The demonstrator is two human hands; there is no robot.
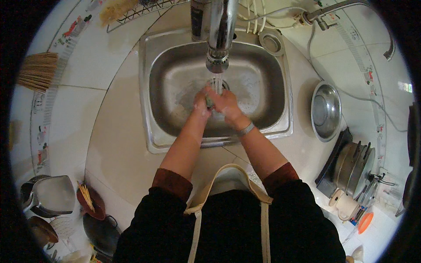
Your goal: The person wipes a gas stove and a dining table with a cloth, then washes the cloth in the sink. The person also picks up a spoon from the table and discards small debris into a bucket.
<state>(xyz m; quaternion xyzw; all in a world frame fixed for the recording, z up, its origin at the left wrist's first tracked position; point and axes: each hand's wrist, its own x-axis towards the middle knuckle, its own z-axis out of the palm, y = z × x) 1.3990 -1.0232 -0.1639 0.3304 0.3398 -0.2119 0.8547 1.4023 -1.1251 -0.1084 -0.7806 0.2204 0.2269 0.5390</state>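
Observation:
My left hand (pixel 201 102) and my right hand (pixel 229 106) meet over the steel sink (pixel 263 115), wet under the running water (pixel 218 82). Between them shows a small greenish thing (pixel 209 102), mostly covered by fingers and too blurred to name. The left hand is curled around it. Fingers of the right hand reach across toward the left; whether they also grip the greenish thing is hidden. Directly above, the chrome tap (pixel 221 39) pours onto the hands. The drain (pixel 225 84) lies just behind the stream, partly covered.
A small round metal strainer (pixel 271 43) rests at the sink's back right corner. On the counter to the right stands a steel bowl (pixel 325 111), with a stacked pot (pixel 350 167) nearer me. A dark bottle (pixel 198 21) stands behind the sink, left of the tap.

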